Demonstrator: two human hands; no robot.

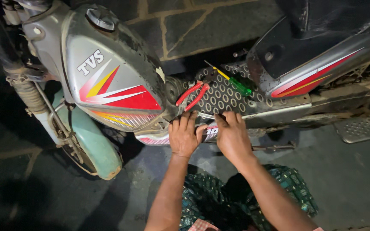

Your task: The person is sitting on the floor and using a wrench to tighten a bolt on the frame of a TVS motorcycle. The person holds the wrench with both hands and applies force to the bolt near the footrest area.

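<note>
Both hands press on the near edge of the grey moped's black, ring-patterned rubber footboard point(225, 96): the left hand point(184, 136) and right hand point(233, 134) lie side by side, fingers extended and flat, gripping nothing. Just beyond the left fingertips lie red-handled metal pliers point(193, 94), slanting away rightward. Farther right lies a green-handled, yellow-shafted screwdriver point(235, 84), slanting away leftward.

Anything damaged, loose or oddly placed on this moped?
Red-handled pliers and a green-handled screwdriver lie loose on the footboard. Both hands, left and right, press its edge. No clear damage.
</note>
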